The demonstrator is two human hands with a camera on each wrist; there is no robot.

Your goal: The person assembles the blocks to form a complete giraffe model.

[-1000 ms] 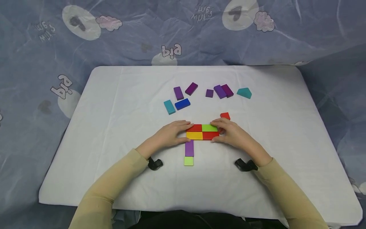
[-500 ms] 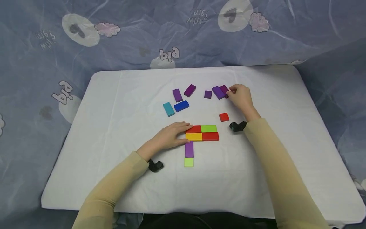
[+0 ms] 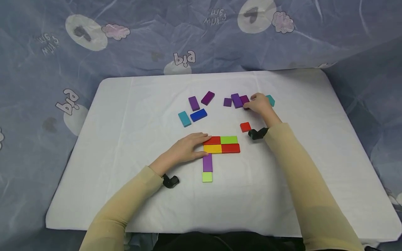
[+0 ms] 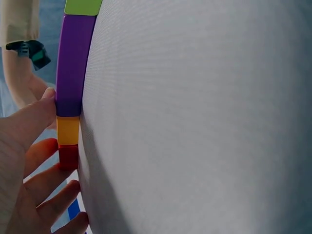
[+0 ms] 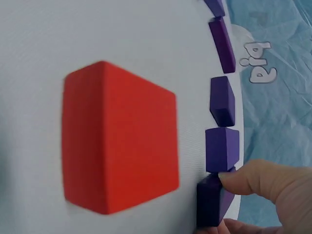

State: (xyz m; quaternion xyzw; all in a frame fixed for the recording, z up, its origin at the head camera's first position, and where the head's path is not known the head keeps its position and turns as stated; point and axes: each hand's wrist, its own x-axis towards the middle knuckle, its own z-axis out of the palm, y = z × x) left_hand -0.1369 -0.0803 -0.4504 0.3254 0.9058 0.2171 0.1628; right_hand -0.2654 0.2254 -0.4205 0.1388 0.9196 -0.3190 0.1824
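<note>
My left hand [image 3: 187, 148] rests with extended fingers and thumb against the left end of a flat group of blocks. That group has a red block [image 3: 213, 140], a green block [image 3: 229, 139], a yellow block [image 3: 212, 149] and another red block [image 3: 230, 148]. Below the yellow one extend a purple block [image 3: 207, 162] and a lime square block [image 3: 207, 177]. Farther back, my right hand [image 3: 261, 105] pinches a dark purple block [image 5: 209, 202] between thumb and fingers, beside a violet block [image 3: 237, 100]. The fingers partly cover it.
A loose red block [image 3: 245, 127] lies under the right wrist. Near the right hand are a small purple square [image 3: 227, 102] and a teal block [image 3: 271, 100]. Left of centre lie a blue block [image 3: 198, 115], a light-teal block [image 3: 184, 119] and two purple ones, on the white table [image 3: 125, 122].
My right hand has left the group's right end, reached to the back and taken hold of the dark purple block; the violet block beside it has turned slightly. The left hand stays put.
</note>
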